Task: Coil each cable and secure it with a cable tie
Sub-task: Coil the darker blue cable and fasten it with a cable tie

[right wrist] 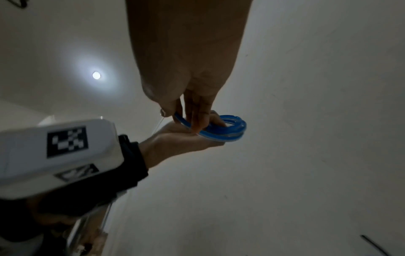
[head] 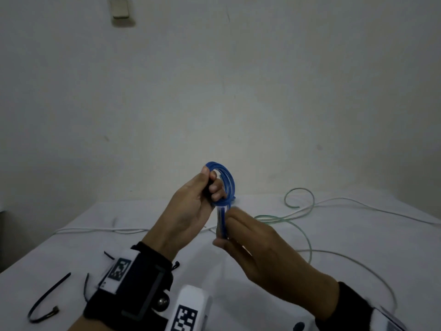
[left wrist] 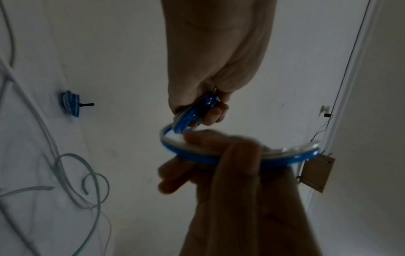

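A blue cable (head: 226, 180) is wound into a small coil held up above the table. My left hand (head: 211, 186) grips the coil's left side, fingers curled through the loops. A short straight tail of the cable hangs from the coil's bottom. My right hand (head: 224, 229) pinches that tail between thumb and fingers just below the coil. In the left wrist view the coil (left wrist: 195, 112) sits in my left hand and the right hand (left wrist: 188, 152) covers part of a loop. In the right wrist view my fingers (right wrist: 197, 121) pinch the cable beside the coil (right wrist: 230, 128).
Black cable ties (head: 47, 297) lie on the white table (head: 262, 306) at the near left. Loose green cable (head: 298, 204) and white cable (head: 358, 204) sprawl across the right and back. A second blue coil (left wrist: 70, 104) with a black tie lies on the table.
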